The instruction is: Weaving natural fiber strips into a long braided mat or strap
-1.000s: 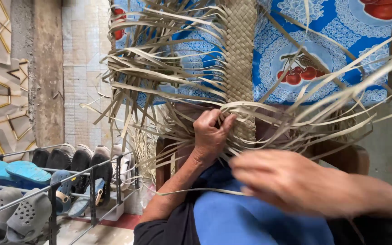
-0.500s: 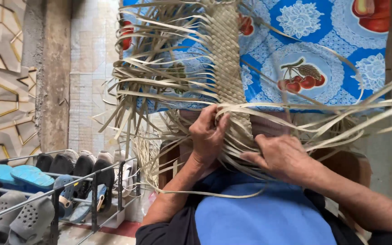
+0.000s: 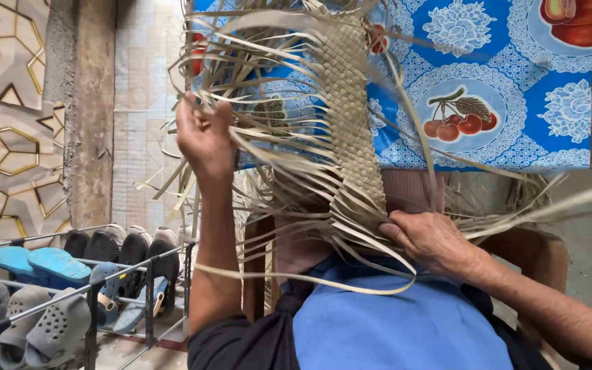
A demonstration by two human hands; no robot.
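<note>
A narrow woven band of dried palm strips point(image 3: 347, 103) stands upright in front of me, with many loose strips fanning out to both sides. My right hand point(image 3: 429, 240) pinches the lower end of the weave, where the plaiting stops. Raised to the left, my left hand point(image 3: 203, 137) is closed around a few loose strips point(image 3: 268, 147) and holds them out sideways from the band. A blue cloth point(image 3: 405, 322) lies over my lap under the weave.
A blue patterned cloth with fruit prints point(image 3: 508, 89) hangs behind the weave. A metal shoe rack point(image 3: 70, 288) with several sandals and clogs stands at lower left. A patterned wall point(image 3: 8, 123) and a rough concrete pillar point(image 3: 90, 116) are behind it.
My left hand left the lower end of the weave and rose up to the left, pulling loose strips out. My right hand came in and took hold of the weave's end.
</note>
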